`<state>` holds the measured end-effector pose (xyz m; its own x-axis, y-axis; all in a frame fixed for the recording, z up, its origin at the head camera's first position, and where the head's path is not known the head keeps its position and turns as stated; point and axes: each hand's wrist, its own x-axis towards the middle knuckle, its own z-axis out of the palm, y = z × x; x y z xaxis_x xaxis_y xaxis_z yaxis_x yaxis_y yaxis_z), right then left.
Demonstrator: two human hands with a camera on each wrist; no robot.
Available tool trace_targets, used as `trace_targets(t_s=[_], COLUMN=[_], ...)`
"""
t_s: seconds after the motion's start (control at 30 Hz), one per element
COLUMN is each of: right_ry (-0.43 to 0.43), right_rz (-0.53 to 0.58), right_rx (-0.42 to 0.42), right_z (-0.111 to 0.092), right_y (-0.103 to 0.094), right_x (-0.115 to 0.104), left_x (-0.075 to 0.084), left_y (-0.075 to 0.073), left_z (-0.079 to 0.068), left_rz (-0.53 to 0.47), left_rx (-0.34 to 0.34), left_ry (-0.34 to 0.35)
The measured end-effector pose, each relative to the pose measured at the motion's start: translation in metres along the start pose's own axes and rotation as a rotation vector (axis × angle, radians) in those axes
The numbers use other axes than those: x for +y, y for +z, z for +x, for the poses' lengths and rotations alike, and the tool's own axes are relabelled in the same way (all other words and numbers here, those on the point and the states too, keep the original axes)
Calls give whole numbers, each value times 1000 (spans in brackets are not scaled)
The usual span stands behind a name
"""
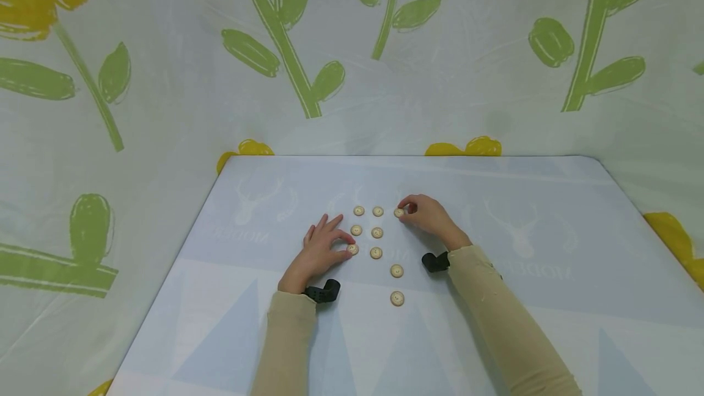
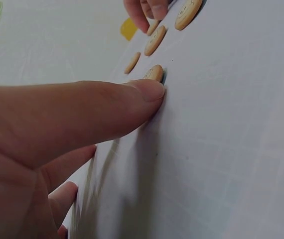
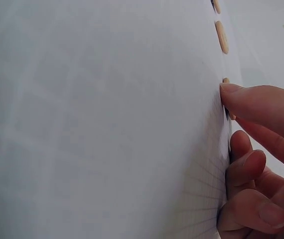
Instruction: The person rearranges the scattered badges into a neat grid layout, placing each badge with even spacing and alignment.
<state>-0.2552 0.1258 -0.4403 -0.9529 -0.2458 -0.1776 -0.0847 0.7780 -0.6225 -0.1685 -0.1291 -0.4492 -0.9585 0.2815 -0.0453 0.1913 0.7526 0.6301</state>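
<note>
My left hand (image 1: 318, 253) pinches a round tan wooden disc (image 1: 352, 249) with dark marks on its face, at the near end of the left column. In the left wrist view the thumb covers much of this disc (image 2: 155, 73), and the other fingers spread out behind. Farther right, my right hand (image 1: 431, 219) pinches another disc (image 1: 399, 212) between thumb and index finger at the right of the far row. Its remaining fingers curl beneath the palm in the right wrist view, where the thumb (image 3: 251, 102) partly hides the disc.
Between the hands lie more such discs, including a middle one (image 1: 376, 232) and a far-left one (image 1: 359, 211). Two discs, one (image 1: 396, 271) behind the other (image 1: 397, 298), lie nearer me. The pale patterned tabletop (image 1: 220, 335) meets a flower-printed curtain (image 1: 440, 90).
</note>
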Motion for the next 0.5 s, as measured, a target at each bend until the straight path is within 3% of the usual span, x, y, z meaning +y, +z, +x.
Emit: trace_targets(t_s=[0.5], right_ry=[-1], right_rz=[3], right_rx=[-5], right_z=[0], right_y=[0], right_x=[1], left_x=[-2], left_y=[1], left_z=[1], left_rz=[17], left_rx=[3], left_ry=[17])
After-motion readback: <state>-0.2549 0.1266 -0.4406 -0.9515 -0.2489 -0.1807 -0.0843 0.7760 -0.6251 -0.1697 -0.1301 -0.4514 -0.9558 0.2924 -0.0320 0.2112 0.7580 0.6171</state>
